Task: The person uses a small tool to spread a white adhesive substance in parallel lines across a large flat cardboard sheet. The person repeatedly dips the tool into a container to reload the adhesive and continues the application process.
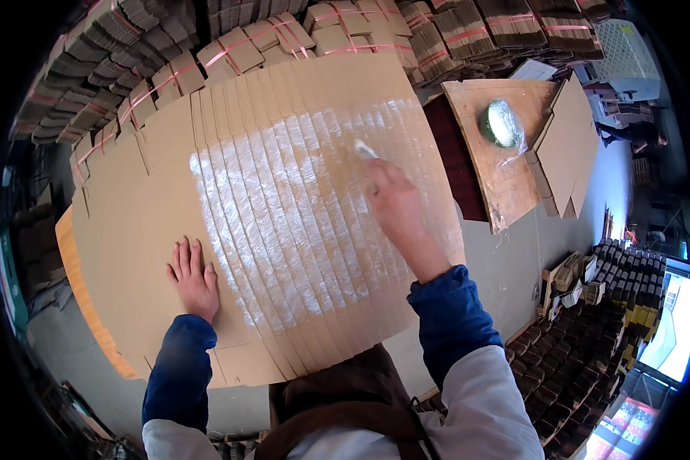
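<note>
Overlapping sheets of brown cardboard [153, 192] lie fanned out in narrow steps on the work surface in front of me. A broad band of wet, shiny white paste [284, 207] covers their exposed strips. My left hand [194, 280] rests flat on the bare cardboard left of the paste, fingers spread. Above the right part of the coated area, my right hand [395, 199] is closed around a small brush [366, 148]. Its pale end points up and left; the hand is slightly blurred, and its grip hides the rest of the brush.
A green bowl [500, 124] with plastic film and white contents stands on a wooden board [506, 184] to the right. Folded cardboard [567, 149] lies beside it. Bundled cardboard stacks [238, 50] line the far side. Dark stacked pieces [560, 368] fill the lower right.
</note>
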`<state>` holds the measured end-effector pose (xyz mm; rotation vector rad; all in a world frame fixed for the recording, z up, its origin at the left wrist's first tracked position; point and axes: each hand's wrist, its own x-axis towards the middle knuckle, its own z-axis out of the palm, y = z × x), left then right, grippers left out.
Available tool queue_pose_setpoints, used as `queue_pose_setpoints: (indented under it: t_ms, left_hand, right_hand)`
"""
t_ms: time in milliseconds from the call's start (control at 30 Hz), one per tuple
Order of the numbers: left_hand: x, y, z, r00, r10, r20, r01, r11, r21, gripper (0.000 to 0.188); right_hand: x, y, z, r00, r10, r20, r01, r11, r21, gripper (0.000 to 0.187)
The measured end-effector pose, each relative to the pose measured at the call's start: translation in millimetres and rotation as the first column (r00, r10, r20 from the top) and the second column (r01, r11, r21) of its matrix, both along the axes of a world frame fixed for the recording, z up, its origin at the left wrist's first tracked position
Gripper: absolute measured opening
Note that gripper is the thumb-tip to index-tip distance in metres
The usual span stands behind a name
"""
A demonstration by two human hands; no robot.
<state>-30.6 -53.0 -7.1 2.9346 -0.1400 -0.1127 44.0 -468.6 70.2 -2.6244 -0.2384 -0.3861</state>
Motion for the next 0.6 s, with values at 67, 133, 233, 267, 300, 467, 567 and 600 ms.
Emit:
queue_pose_setpoints:
  t_ms: [67,133,233,267,300,467,567,600]
  left_hand:
    - [0.9,-0.5,-0.7,1.0,0.002,0.0,-0.002,1.0,-0.005,0.058]
    - [3.6,-3.0,-3.0,1.0,-0.009,0.0,0.009,1.0,-0.004,0.058]
    - [0.8,0.3,-2.7,1.0,0.005,0.003,-0.005,1.0,-0.003,0.058]
    - [0.4,-1.0,-4.2,1.0,0.008,0.001,-0.008,1.0,-0.006,0.058]
    - [-1.3,2.5,0.6,1.0,0.017,-0.004,-0.017,1.0,0.01,0.058]
    - [4.6,-4.3,3.2,1.0,-0.011,0.01,0.011,1.0,-0.029,0.056]
    - [4.2,1.4,6.0,1.0,0.024,0.008,-0.024,1.0,-0.012,0.056]
    - [-0.1,3.9,8.3,0.999,0.034,-0.004,-0.034,0.999,-0.004,0.056]
  right_hand:
    - [15.4,17.4,-11.2,0.976,0.217,0.036,-0.216,0.976,-0.043,0.025]
    - [34.4,-3.2,-21.5,0.965,0.252,0.066,-0.247,0.965,-0.084,0.025]
    - [67.8,-92.8,-42.6,0.992,-0.093,-0.089,0.086,0.993,-0.08,0.022]
    - [74.7,-106.8,-41.6,0.969,-0.232,-0.085,0.215,0.961,-0.175,0.023]
    - [80.9,-102.3,-37.0,0.967,-0.253,-0.028,0.243,0.95,-0.198,0.024]
    - [79.9,-93.6,-33.5,0.966,-0.22,-0.134,0.201,0.969,-0.144,0.019]
    - [73.1,-61.8,-2.2,0.915,-0.348,-0.205,0.364,0.93,0.045,0.017]
    - [57.5,-15.1,13.0,0.913,-0.255,-0.318,0.325,0.926,0.193,0.017]
